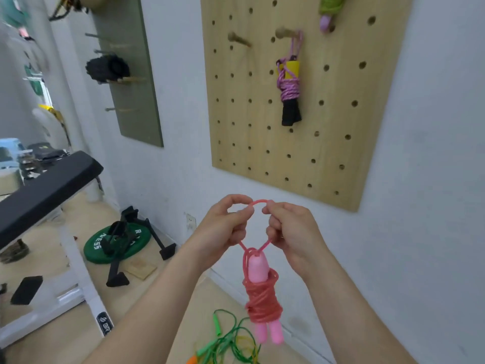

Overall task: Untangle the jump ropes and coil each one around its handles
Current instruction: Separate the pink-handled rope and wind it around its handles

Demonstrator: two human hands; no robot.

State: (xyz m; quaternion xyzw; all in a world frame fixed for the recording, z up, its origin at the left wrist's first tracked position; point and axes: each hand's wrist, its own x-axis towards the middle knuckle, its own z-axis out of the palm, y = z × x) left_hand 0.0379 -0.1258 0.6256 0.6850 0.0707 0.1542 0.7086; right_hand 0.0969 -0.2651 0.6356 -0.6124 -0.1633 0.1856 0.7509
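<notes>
A red jump rope (262, 298) is wound tightly around its two pink handles and hangs below my hands. Its free end forms a loop (258, 203) that I hold spread apart. My left hand (225, 227) pinches the loop's left side and my right hand (291, 229) pinches its right side. On the floor below lies a tangle of green and yellow ropes (231, 340) with green handles. A pink-and-purple rope (288, 85) coiled on yellow and black handles hangs from a peg on the wooden pegboard (328, 143). A green coiled rope (330, 9) hangs at the board's top.
A bare wooden peg (238, 39) sticks out of the pegboard left of the hung rope. A black-padded weight bench (44, 190) stands at left, with a green weight plate (115, 245) and black stands on the floor beside it.
</notes>
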